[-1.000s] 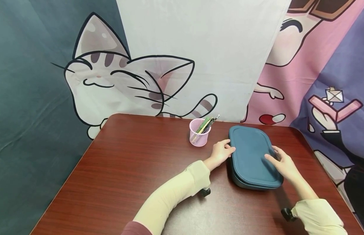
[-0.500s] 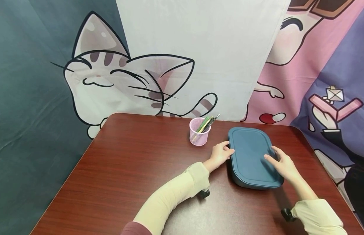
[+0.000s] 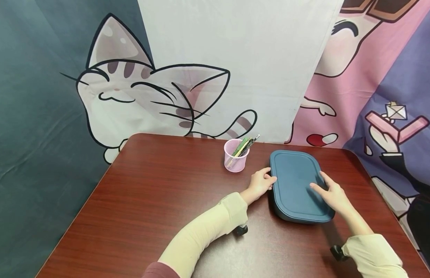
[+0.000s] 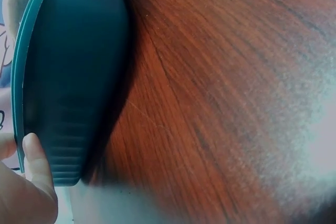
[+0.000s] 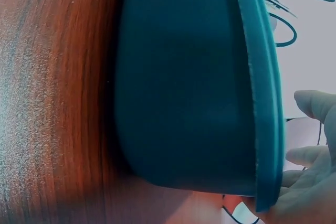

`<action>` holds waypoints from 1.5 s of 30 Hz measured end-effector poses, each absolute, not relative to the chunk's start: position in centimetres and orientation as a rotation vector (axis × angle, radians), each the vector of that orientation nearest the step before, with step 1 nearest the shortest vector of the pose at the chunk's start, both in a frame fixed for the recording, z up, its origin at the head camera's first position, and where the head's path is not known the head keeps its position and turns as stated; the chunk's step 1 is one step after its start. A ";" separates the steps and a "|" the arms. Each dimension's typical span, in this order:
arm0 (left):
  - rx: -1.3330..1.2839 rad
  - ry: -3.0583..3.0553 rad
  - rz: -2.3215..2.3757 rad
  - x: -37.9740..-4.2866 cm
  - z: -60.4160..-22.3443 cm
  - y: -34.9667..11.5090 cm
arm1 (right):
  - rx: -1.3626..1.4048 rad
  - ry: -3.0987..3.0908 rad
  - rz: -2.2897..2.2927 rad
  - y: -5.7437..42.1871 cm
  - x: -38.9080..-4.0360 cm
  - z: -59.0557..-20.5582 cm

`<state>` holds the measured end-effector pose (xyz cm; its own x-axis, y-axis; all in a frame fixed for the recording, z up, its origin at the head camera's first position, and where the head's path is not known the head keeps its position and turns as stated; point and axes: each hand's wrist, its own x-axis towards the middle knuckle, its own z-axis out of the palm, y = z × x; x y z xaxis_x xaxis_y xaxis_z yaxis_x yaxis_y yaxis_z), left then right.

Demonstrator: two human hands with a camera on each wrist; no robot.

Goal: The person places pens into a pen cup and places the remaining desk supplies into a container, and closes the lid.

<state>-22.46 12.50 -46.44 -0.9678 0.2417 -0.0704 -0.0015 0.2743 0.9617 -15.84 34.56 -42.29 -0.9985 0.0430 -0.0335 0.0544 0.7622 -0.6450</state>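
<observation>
A dark blue rectangular storage box [image 5: 189, 87] stands at the table's right side. Its flat blue lid [image 3: 296, 181] covers the top. At the lid's left edge is my left hand [image 3: 259, 184], its fingers curled in. The left wrist view has the thumb [image 4: 32, 150] against the box wall below the rim, with another fingertip on the lid side. My right hand [image 3: 334, 195] lies at the right edge, thumb stretched out over the lid and fingers spread; part of those fingers is hidden beyond the edge.
A pink pen cup [image 3: 234, 164] holding several pens [image 3: 243, 146] stands left of the box near the table's back edge. Behind the brown wooden table [image 3: 149, 193] hangs a cartoon-printed cloth [image 3: 263, 58]. A dark object [image 3: 423, 216] shows at the far right.
The front edge of the lid has settled down onto the box, where a step showed at first. My right thumb has shifted slightly left over the lid; my left hand stays almost still.
</observation>
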 end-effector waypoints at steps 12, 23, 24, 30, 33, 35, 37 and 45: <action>0.204 2.323 1.800 -22.3 -46.7 12.5 | 0.094 2.925 -1.017 34.5 -16.2 -42.5; 0.406 2.589 1.448 -23.0 -45.9 11.1 | 0.047 2.991 -1.053 35.0 -16.4 -41.8; 0.433 2.617 1.418 -23.1 -45.8 10.8 | 0.048 3.012 -1.071 35.2 -16.4 -41.6; 0.642 2.685 1.407 -23.6 -44.7 7.6 | 0.038 3.298 -1.104 36.1 -16.4 -40.8; 0.688 2.695 1.470 -23.9 -44.0 5.4 | 0.028 3.508 -1.077 36.7 -16.6 -40.6; 0.696 2.736 1.495 -24.0 -43.5 3.7 | -0.018 3.636 -1.060 37.2 -16.7 -40.5; 0.715 2.798 1.486 -24.3 -43.2 1.7 | -0.065 3.714 -1.038 37.7 -16.7 -40.4; 0.732 3.152 1.010 -26.0 -42.5 -7.7 | -0.150 3.737 -0.751 40.0 -16.6 -40.5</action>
<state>-26.03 -7.67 -42.50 -0.8775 0.3220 0.3553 0.4686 0.7334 0.4926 -16.63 39.96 -40.49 -0.7795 0.0539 0.6241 -0.1913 0.9282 -0.3191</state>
